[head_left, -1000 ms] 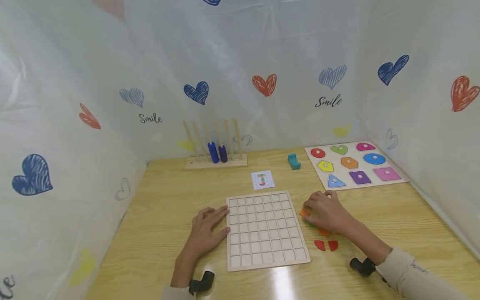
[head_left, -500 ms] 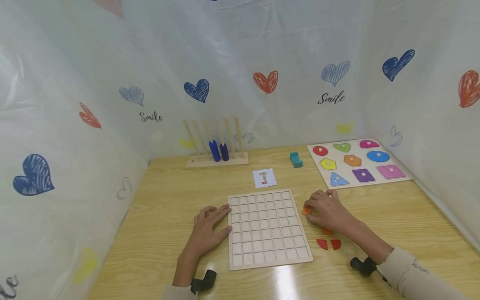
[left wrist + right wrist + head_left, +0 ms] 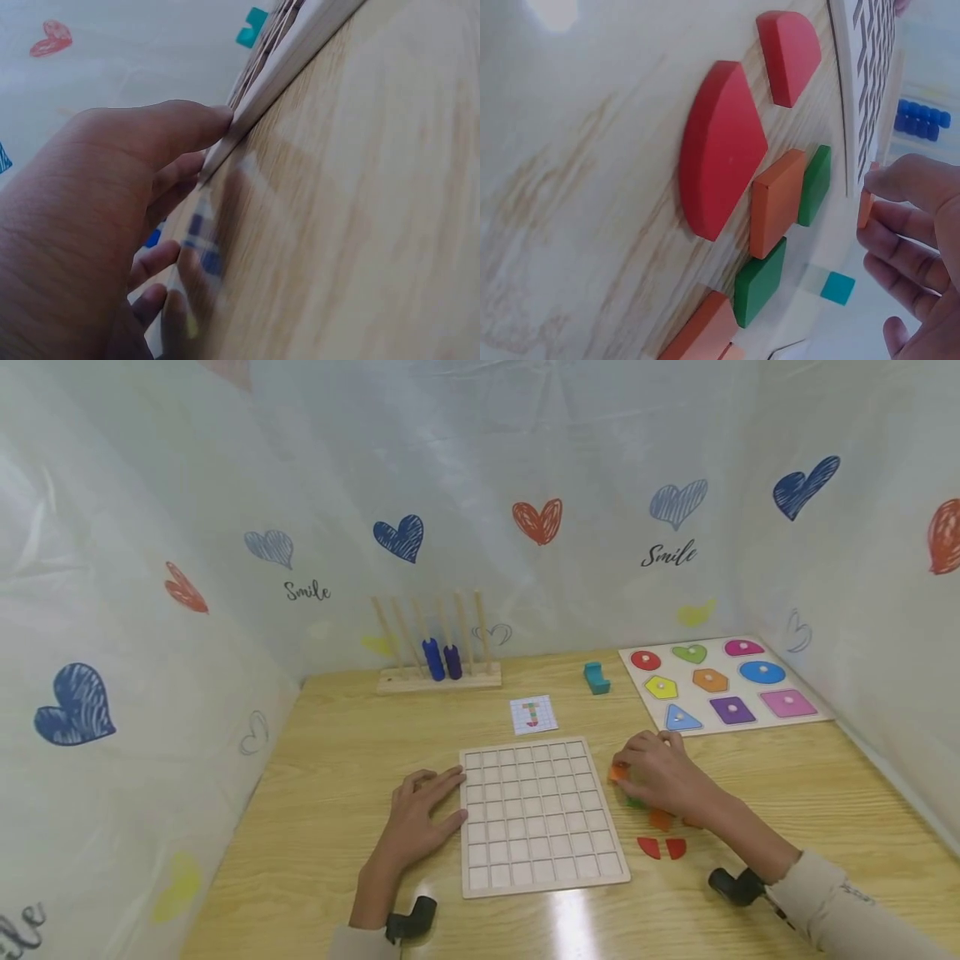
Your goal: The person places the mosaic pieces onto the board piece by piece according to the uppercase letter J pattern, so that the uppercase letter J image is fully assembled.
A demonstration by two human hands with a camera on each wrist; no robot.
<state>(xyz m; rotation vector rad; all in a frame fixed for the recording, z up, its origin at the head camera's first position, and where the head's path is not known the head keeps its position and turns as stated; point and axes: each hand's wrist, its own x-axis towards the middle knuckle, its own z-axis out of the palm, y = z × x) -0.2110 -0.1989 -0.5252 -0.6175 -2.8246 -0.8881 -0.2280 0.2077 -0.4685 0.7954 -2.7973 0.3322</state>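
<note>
A wooden grid board (image 3: 542,814) lies flat on the table between the hands, its square cells bare. My left hand (image 3: 420,814) touches the board's left edge with thumb and fingertips, fingers fairly straight; the left wrist view shows the thumb against the board's side. Right of the board, my right hand (image 3: 663,772) pinches an orange square tile (image 3: 865,201) between thumb and fingers. Below that hand lie a green tile (image 3: 760,282), an orange tile (image 3: 778,201) and others partly hidden by it in the head view. Two red quarter-round pieces (image 3: 724,154) sit nearest the body.
Behind the board is a picture card (image 3: 533,715) with a coloured J-like figure. A peg stand (image 3: 438,678) with blue and purple beads, a teal block (image 3: 597,678) and a knobbed shape puzzle (image 3: 723,683) stand farther back. A heart-printed curtain (image 3: 450,452) encloses the table.
The head view has shifted slightly, moving everything a little. My right hand has lifted slightly away from the loose tiles with the orange tile pinched, showing more of them. The left hand stays at the board.
</note>
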